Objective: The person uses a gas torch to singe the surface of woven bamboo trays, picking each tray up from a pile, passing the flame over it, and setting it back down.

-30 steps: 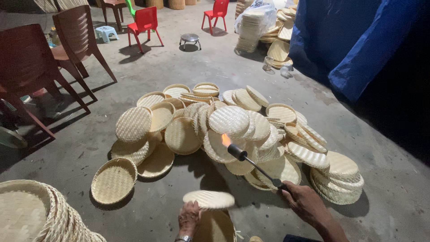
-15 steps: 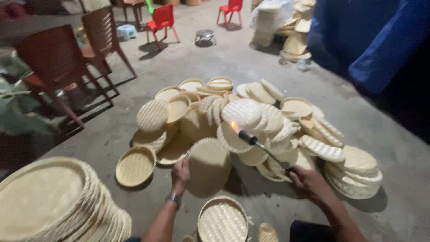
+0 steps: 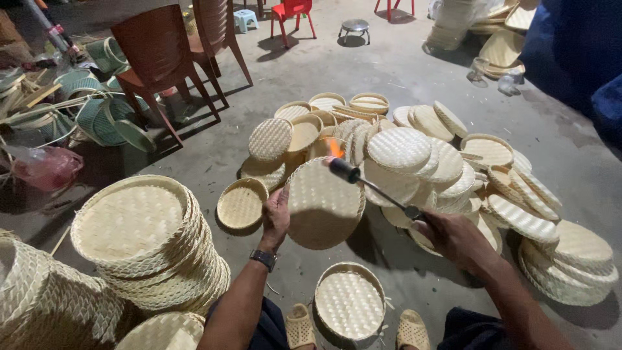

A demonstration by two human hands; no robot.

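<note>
So a second ago the left hand (image 3: 275, 217) was barely on a round flat woven bamboo tray lying low near the body, and now I've got that same round pale woven bamboo tray (image 3: 322, 204) stood up on edge, fingers curled round its left rim, bottom facing me. The right hand (image 3: 453, 236) is wrapped tight on the long black metal gas torch (image 3: 376, 189), and the orange flame (image 3: 334, 148) has come from over the heap to right at the tray's top edge. I read that as the singeing of this one being underway, with loose fibres getting burnt off the rim. View has swung left too, so the tall stack of finished-looking woven trays (image 3: 146, 240) at near left is now in shot. Another round woven tray (image 3: 350, 304) sits on a stand between the feet. Floor is bare grey concrete (image 3: 389, 71), dusty, with a big heap of woven trays and lids (image 3: 453, 168) spread past the torch. Far left are dark brown plastic chairs (image 3: 162, 58), a red plastic chair (image 3: 291, 13) at the far end, and green woven baskets (image 3: 97, 110) beside them.
</note>
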